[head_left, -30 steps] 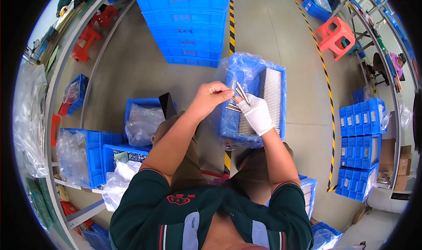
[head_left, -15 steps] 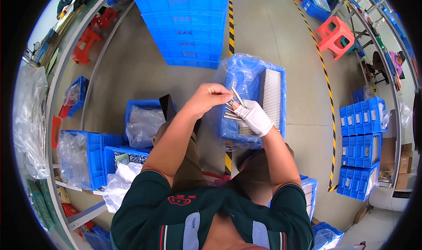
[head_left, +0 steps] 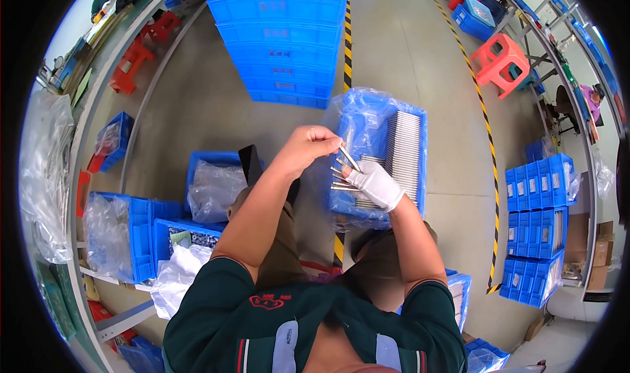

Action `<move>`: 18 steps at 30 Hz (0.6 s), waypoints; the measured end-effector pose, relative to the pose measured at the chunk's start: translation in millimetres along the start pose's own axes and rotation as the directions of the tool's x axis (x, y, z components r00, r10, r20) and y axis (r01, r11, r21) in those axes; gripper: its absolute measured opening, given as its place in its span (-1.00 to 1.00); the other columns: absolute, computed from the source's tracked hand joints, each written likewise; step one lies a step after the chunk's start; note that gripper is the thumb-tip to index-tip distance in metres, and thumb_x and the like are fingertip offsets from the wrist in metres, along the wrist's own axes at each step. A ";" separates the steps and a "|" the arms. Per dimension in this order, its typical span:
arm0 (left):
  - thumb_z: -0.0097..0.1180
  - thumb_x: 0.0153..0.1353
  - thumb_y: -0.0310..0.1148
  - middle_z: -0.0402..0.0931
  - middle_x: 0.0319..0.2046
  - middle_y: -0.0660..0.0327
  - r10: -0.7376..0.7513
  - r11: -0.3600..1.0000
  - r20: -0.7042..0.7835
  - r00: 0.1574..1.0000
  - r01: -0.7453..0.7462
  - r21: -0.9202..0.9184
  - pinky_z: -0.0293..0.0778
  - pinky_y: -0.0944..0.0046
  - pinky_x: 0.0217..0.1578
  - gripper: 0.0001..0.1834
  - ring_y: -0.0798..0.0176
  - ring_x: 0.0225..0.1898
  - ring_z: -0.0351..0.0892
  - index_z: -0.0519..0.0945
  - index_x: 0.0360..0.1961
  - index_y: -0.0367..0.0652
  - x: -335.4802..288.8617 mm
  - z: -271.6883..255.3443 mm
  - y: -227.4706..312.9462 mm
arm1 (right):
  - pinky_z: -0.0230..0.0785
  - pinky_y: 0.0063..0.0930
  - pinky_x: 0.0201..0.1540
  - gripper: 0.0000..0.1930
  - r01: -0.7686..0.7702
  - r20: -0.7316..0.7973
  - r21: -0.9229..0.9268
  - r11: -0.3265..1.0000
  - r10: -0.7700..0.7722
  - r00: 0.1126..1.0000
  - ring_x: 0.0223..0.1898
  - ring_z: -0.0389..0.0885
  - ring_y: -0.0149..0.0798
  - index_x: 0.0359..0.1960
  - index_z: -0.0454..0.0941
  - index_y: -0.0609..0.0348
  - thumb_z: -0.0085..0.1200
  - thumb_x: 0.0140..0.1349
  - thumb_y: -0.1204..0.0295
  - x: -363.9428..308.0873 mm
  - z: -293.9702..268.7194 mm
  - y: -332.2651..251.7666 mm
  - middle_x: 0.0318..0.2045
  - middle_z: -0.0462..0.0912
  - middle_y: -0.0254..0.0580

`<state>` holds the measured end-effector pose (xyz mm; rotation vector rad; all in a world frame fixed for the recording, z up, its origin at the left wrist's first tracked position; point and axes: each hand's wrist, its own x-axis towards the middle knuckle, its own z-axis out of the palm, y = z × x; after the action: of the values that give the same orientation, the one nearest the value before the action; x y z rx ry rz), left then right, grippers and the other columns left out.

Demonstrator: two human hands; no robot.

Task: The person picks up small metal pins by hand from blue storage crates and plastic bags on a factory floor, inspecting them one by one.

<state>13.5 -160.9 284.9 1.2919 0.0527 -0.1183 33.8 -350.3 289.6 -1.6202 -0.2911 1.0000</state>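
My bare left hand (head_left: 311,148) is closed in a pinch at the upper end of a thin metal rod (head_left: 350,159), which slants down toward my right hand. In a white glove with bare fingertips, my right hand (head_left: 377,185) is closed around several similar rods, their ends sticking out to the left in a fan. Both hands are over a blue crate (head_left: 423,156) lined with clear plastic film (head_left: 365,118). A long row of upright metal rods (head_left: 403,151) fills the crate's right side, and more lie partly hidden under my gloved hand.
Beyond the crate stands a tall stack of blue crates (head_left: 279,55). More blue crates (head_left: 535,222) are piled at the right. By my left arm are crates with plastic bags (head_left: 216,192) and small parts. Red stools (head_left: 502,64) and yellow-black floor tape line the aisle; people sit at benches farther off.
The slanting rod has swung down, its upper end now at my left fingertips. My left hand has shifted slightly left, and my gloved hand slightly lower.
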 end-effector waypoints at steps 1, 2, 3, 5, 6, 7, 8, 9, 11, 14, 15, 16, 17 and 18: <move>0.13 0.05 -0.40 0.52 -0.47 0.26 0.000 0.998 0.016 1.000 -0.001 0.069 0.34 0.47 -0.35 -0.84 0.48 -0.43 0.41 0.58 -0.39 -0.29 1.0 -1.1 -1.5 | -0.06 -0.66 -0.71 -0.69 -0.021 0.001 -0.045 0.999 0.021 1.000 -0.72 0.15 -0.59 -0.56 0.40 0.14 -0.02 0.18 0.17 0.7 -1.5 1.4 -0.74 0.28 -0.48; 0.13 0.05 -0.42 0.52 -0.47 0.26 -0.004 0.990 0.031 1.000 0.000 0.139 0.34 0.48 -0.36 -0.85 0.49 -0.44 0.41 0.58 -0.39 -0.29 0.9 -2.8 -2.6 | -0.05 -0.66 -0.71 -0.69 -0.025 0.029 -0.039 0.999 0.026 0.999 -0.72 0.15 -0.59 -0.56 0.40 0.14 -0.01 0.17 0.17 1.4 -3.3 3.2 -0.72 0.28 -0.49; 0.13 0.05 -0.42 0.52 -0.47 0.26 -0.006 0.990 0.032 0.999 0.001 0.139 0.34 0.48 -0.36 -0.85 0.49 -0.44 0.41 0.58 -0.39 -0.29 0.8 -4.0 -2.3 | -0.05 -0.66 -0.71 -0.69 -0.026 0.028 -0.037 0.999 0.027 0.999 -0.72 0.15 -0.59 -0.56 0.40 0.14 -0.01 0.17 0.17 1.9 -3.3 4.9 -0.72 0.28 -0.49; 0.13 0.04 -0.44 0.52 -0.47 0.27 -0.049 0.987 0.098 0.994 0.033 0.155 0.34 0.49 -0.39 -0.87 0.50 -0.44 0.42 0.58 -0.40 -0.29 0.6 -4.9 -0.8 | -0.06 -0.66 -0.71 -0.69 -0.048 0.028 0.004 0.999 0.047 0.998 -0.72 0.14 -0.59 -0.55 0.40 0.14 -0.02 0.18 0.16 1.6 -3.1 7.9 -0.72 0.27 -0.50; 0.13 0.04 -0.44 0.52 -0.47 0.27 -0.049 0.987 0.097 0.994 0.034 0.155 0.34 0.49 -0.39 -0.87 0.50 -0.44 0.42 0.58 -0.40 -0.29 0.5 -4.3 -0.6 | -0.06 -0.66 -0.71 -0.69 -0.048 0.029 0.003 0.999 0.048 0.998 -0.72 0.14 -0.59 -0.55 0.40 0.14 -0.02 0.18 0.16 1.3 -2.7 8.7 -0.72 0.27 -0.50; 0.13 0.05 -0.43 0.52 -0.47 0.27 -0.054 0.990 0.106 0.993 0.040 0.135 0.35 0.49 -0.39 -0.87 0.50 -0.43 0.43 0.58 -0.40 -0.29 0.1 -3.6 -0.3 | -0.06 -0.67 -0.71 -0.69 -0.040 0.053 0.057 0.998 0.037 0.998 -0.72 0.14 -0.59 -0.54 0.41 0.14 -0.01 0.17 0.16 1.0 -1.9 9.2 -0.72 0.27 -0.51; 0.13 0.05 -0.43 0.52 -0.48 0.27 -0.057 0.992 0.118 0.991 0.043 0.116 0.35 0.49 -0.39 -0.86 0.49 -0.41 0.44 0.58 -0.40 -0.29 0.9 -2.5 -0.6 | -0.06 -0.67 -0.71 -0.69 -0.032 0.074 0.110 0.993 0.023 0.997 -0.72 0.13 -0.60 -0.52 0.41 0.14 -0.01 0.17 0.15 1.0 -2.5 9.8 -0.72 0.27 -0.52; 0.13 0.05 -0.43 0.52 -0.48 0.27 -0.054 0.993 0.121 0.991 0.040 0.114 0.35 0.49 -0.39 -0.86 0.49 -0.41 0.44 0.58 -0.40 -0.29 1.9 -1.2 -2.1 | -0.06 -0.67 -0.71 -0.69 -0.030 0.071 0.107 0.994 0.023 0.997 -0.72 0.13 -0.60 -0.52 0.41 0.14 -0.01 0.17 0.15 1.7 -3.8 11.4 -0.72 0.27 -0.52; 0.12 0.06 -0.43 0.52 -0.48 0.27 -0.035 0.990 0.100 0.994 0.021 0.142 0.35 0.48 -0.39 -0.87 0.49 -0.41 0.44 0.57 -0.41 -0.29 3.2 1.6 -5.6 | -0.11 -0.68 -0.72 -0.73 -0.007 0.130 0.216 0.976 -0.022 0.991 -0.74 0.10 -0.60 -0.47 0.41 0.14 0.02 0.15 0.18 4.3 -6.3 15.1 -0.73 0.24 -0.52; 0.08 0.09 -0.40 0.52 -0.45 0.26 -0.073 0.991 0.135 0.988 0.056 0.121 0.35 0.46 -0.30 -0.85 0.47 -0.38 0.45 0.56 -0.39 -0.29 3.0 5.4 -1.8 | -0.16 -0.68 -0.74 -0.74 -0.037 0.308 0.331 0.943 -0.071 0.949 -0.75 0.07 -0.60 -0.44 0.40 0.15 0.07 0.11 0.21 7.2 -8.5 11.5 -0.74 0.20 -0.52; 0.08 0.09 -0.40 0.52 -0.45 0.26 -0.066 0.992 0.136 0.989 0.050 0.120 0.35 0.46 -0.30 -0.85 0.47 -0.38 0.45 0.56 -0.39 -0.29 4.0 5.7 -2.1 | -0.16 -0.68 -0.74 -0.74 -0.033 0.307 0.325 0.945 -0.072 0.949 -0.75 0.07 -0.60 -0.44 0.40 0.15 0.07 0.11 0.21 7.9 -8.4 11.5 -0.74 0.20 -0.52; 0.07 0.10 -0.39 0.52 -0.45 0.26 -0.043 0.991 0.128 0.991 0.026 0.135 0.35 0.46 -0.29 -0.84 0.47 -0.37 0.44 0.55 -0.38 -0.29 5.8 5.4 -4.2 | -0.18 -0.67 -0.74 -0.76 -0.064 0.299 0.348 0.935 -0.047 0.953 -0.76 0.06 -0.60 -0.46 0.39 0.14 0.08 0.11 0.24 9.0 -8.0 12.2 -0.74 0.20 -0.52; 0.07 0.10 -0.38 0.51 -0.44 0.26 -0.020 0.989 0.122 0.992 0.002 0.150 0.34 0.45 -0.29 -0.83 0.47 -0.37 0.44 0.55 -0.37 -0.29 8.0 4.8 -6.7 | -0.20 -0.66 -0.75 -0.78 -0.092 0.291 0.370 0.924 -0.021 0.956 -0.77 0.06 -0.60 -0.47 0.39 0.13 0.08 0.10 0.26 10.7 -8.0 13.2 -0.75 0.21 -0.52; 0.07 0.10 -0.38 0.51 -0.44 0.26 -0.012 0.989 0.124 0.992 -0.007 0.148 0.34 0.45 -0.29 -0.83 0.47 -0.37 0.44 0.55 -0.37 -0.29 9.1 5.4 -8.4 | -0.19 -0.68 -0.75 -0.76 -0.099 0.287 0.409 0.907 -0.025 0.958 -0.77 0.06 -0.58 -0.46 0.36 0.10 0.08 0.10 0.22 12.1 -8.7 13.0 -0.74 0.20 -0.51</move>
<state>21.4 -168.9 277.3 1.4300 -0.0625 -0.2078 43.4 -352.4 272.4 -1.0919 -0.2191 1.2348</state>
